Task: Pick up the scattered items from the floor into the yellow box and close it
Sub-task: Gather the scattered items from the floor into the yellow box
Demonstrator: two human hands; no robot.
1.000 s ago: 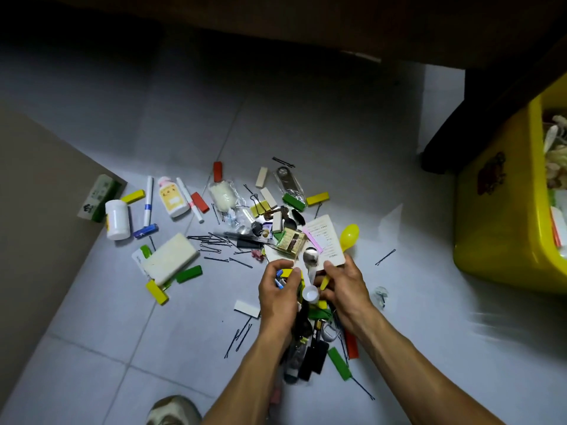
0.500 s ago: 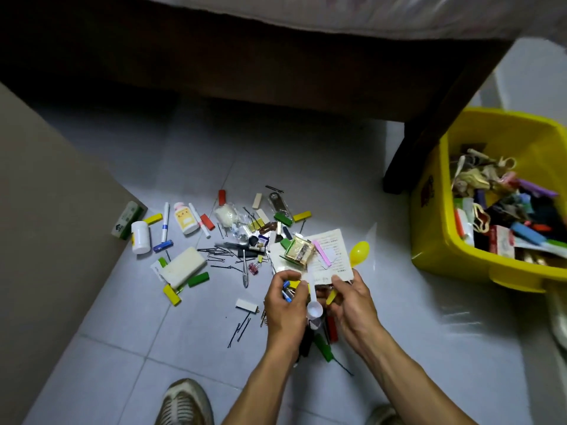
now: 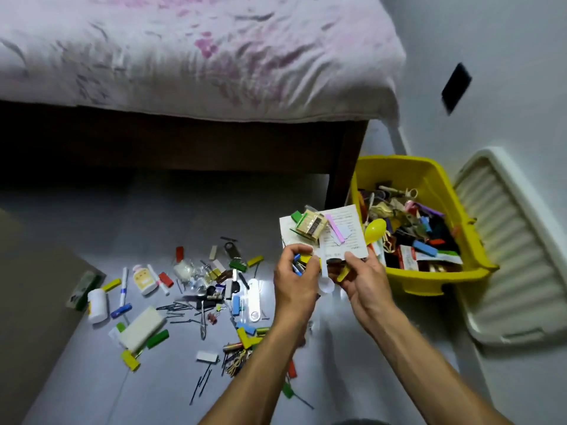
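Both hands are raised above the floor, just left of the yellow box (image 3: 435,282). My left hand (image 3: 296,279) grips a bundle of small items, with blue and yellow bits showing between its fingers. My right hand (image 3: 362,279) holds a white printed paper (image 3: 345,237) that carries a small patterned packet (image 3: 311,225) and a pink strip, along with a yellow spoon (image 3: 375,230). A white spoon (image 3: 325,286) hangs between the two hands. The open box holds several mixed items. Many scattered items (image 3: 214,289) lie on the grey tile floor to the left.
The box's white lid (image 3: 515,250) lies on the floor to the right of the box. A bed with a pink-patterned sheet (image 3: 196,56) and dark frame stands behind. A brown cardboard surface (image 3: 30,302) borders the left. My shoe tip shows at the bottom edge.
Both hands lifted the gathered bundle, paper and spoons off the floor and carried them right toward the yellow box. The view swung up and right, revealing the bed and lid.
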